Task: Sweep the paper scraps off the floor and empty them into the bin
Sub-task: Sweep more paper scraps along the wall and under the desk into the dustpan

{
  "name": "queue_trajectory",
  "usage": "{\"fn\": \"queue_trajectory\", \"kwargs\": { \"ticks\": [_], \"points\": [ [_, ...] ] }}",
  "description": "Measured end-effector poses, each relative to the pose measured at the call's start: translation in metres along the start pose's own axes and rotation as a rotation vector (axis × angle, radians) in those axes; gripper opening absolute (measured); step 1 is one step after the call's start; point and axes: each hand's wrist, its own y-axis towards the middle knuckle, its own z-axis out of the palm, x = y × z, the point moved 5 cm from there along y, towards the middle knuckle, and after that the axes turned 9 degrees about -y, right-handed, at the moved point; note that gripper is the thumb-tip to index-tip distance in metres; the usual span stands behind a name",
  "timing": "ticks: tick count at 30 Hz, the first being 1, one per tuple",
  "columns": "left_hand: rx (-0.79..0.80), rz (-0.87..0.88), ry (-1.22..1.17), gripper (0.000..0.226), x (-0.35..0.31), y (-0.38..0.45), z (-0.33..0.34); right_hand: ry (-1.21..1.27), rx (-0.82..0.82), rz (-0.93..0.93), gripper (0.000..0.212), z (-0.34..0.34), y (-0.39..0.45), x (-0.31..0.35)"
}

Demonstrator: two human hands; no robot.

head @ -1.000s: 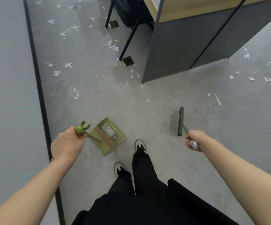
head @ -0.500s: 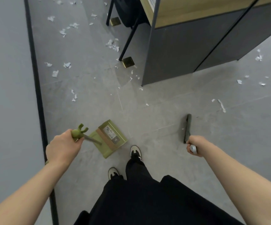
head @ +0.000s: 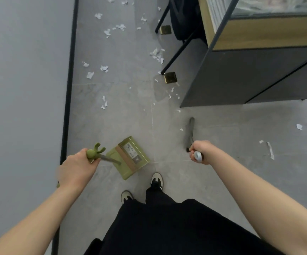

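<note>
Since the earlier frames your brush [head: 190,132] has swung left, nearer the cabinet [head: 241,76] corner, its head edge-on and blurred. Your right hand [head: 199,151] grips the brush handle, fingers curled round it. Your left hand [head: 79,165] grips the green dustpan [head: 128,158] handle; the pan hangs just ahead of your shoes [head: 156,178], left of the brush. Scraps [head: 156,54] lie on the floor [head: 130,115] left of the cabinet, more right of the brush. No bin seen.
</note>
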Motion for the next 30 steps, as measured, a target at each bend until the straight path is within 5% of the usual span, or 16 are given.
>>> {"fn": "queue_trajectory", "kwargs": {
  "ticks": [12,18,30],
  "points": [
    [-0.102,-0.181,-0.008,0.037,0.072,-0.016,-0.024,-0.308,0.169,-0.092,0.015,0.085,-0.015,0.083],
    [-0.13,-0.203,0.002,0.036,0.115,-0.016,-0.036,-0.184,0.239,-0.054,0.018,0.116,-0.018,0.087],
    [-0.114,-0.226,-0.004,0.038,0.228,-0.012,-0.06,-0.319,0.092,-0.011,0.02,0.228,-0.069,0.033]
  ]
}}
